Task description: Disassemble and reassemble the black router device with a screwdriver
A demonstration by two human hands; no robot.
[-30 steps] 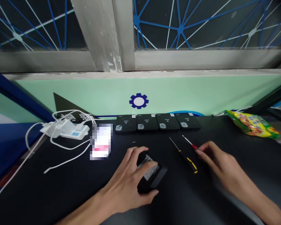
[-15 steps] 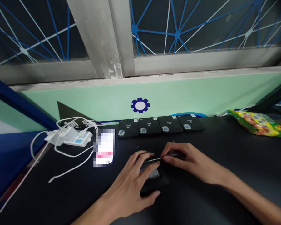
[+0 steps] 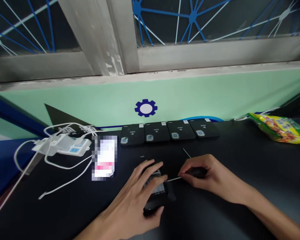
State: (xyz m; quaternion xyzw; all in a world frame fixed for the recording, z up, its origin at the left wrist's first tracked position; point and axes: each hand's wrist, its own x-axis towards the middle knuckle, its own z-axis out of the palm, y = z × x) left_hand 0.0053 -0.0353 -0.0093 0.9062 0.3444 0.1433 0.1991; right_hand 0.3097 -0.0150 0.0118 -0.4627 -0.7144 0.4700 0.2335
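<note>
A dark device with a pale printed label (image 3: 159, 188) lies on the black table under my left hand (image 3: 140, 196). The fingers of this hand are spread over the device, with the thumb at its near edge. To the right, my right hand (image 3: 205, 175) pinches a thin metal tool (image 3: 174, 179) between thumb and fingers. The tool's shaft points left, and its tip is at the device's right side by my left fingertips. Another thin rod (image 3: 186, 153) shows just beyond my right hand.
Several black boxes (image 3: 157, 132) stand in a row along the wall. A lit phone (image 3: 105, 156), a white power strip (image 3: 76, 146) and white cables are at the left. A yellow-green snack packet (image 3: 280, 128) lies at the right. Tiny pieces (image 3: 142, 156) lie beyond my left hand.
The view has shifted a little. My right hand has drawn slightly right and nearer, and the tool's shaft has moved off the device's top towards its right edge.
</note>
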